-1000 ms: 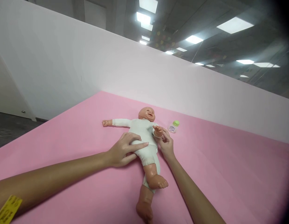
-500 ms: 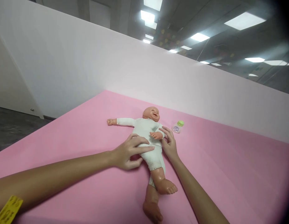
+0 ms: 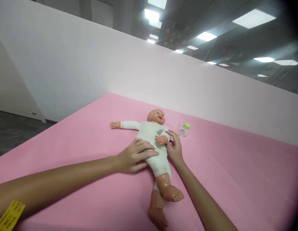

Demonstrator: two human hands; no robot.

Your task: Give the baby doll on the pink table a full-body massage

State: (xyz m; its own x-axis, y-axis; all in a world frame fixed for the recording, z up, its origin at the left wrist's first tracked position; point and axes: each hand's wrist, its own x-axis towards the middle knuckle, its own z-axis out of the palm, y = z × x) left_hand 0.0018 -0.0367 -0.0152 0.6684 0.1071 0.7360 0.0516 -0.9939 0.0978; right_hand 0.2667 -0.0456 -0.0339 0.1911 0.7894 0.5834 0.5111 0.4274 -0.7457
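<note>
Since a moment ago the doll's (image 3: 152, 141) arm has settled across its chest. Left hand (image 3: 132, 156) lies flat on its belly, right hand (image 3: 175, 148) touches its side, fingers released; doll lies on the pink surface (image 3: 235, 173).

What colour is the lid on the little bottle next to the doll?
Bright green, seen in the head view: the little bottle's lid.

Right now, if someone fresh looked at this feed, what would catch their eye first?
The baby doll in a white bodysuit, lying face up mid-frame on the pink mat. The left hand rests flat on its belly, while the right hand touches its side by the bent arm. A small bottle with a green cap lies on the mat just right of the doll's head.
</note>
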